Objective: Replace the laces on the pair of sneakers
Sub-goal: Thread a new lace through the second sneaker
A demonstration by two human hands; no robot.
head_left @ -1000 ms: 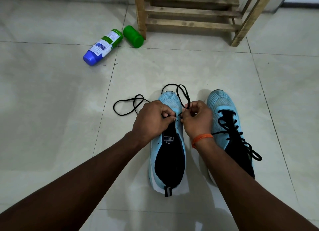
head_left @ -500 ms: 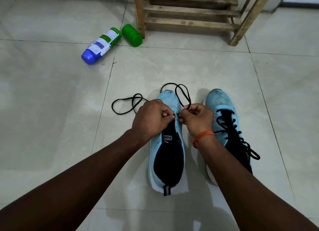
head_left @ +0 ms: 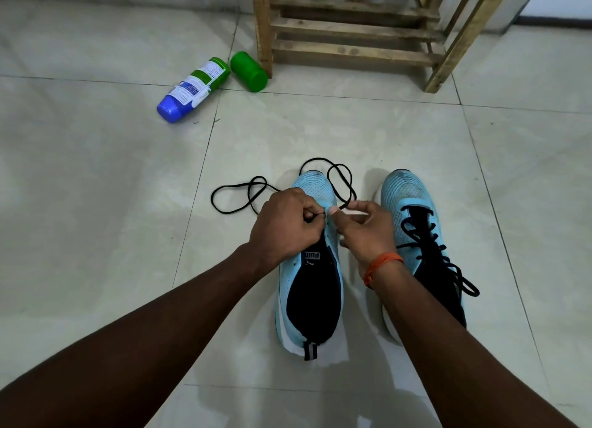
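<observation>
While feeding the lace (head_left: 213,200) through the front eyelets, works low over the unlaced shoe (head_left: 310,302), set toe-away between the forearms so that both eyelet rows face up. Pinches a short stretch of lace in the left hand (head_left: 285,226), with the fingers curled into a near-fist right at the left row, probably to draw it snug without dragging the shoe. Pinches the other run between thumb and forefinger of the right hand (head_left: 368,232), with the remaining fingers loosely bent, just beside the right row. Cannot tell whether the tip is in a hole, hidden as it is by the knuckles.

Leaves the slack in two loops: one on the floor (head_left: 96,235) to the left of the toe, one draped over the toe itself, both away from the eyelets and so less likely to snag.

Has the laced shoe (head_left: 413,203) parked just beside on the right, with black lacing crossed up to a loose bow near the right wrist. Handy there as a pattern, and a sign that half the pair looks done.

Shows a bare tongue and no crossings below the hands, so early on this shoe by that judgement. Calls next for evening the two ends before crossing.

Ignores a bottle (head_left: 192,88) and a green can (head_left: 249,71) lying well apart, by the rack (head_left: 352,30).
</observation>
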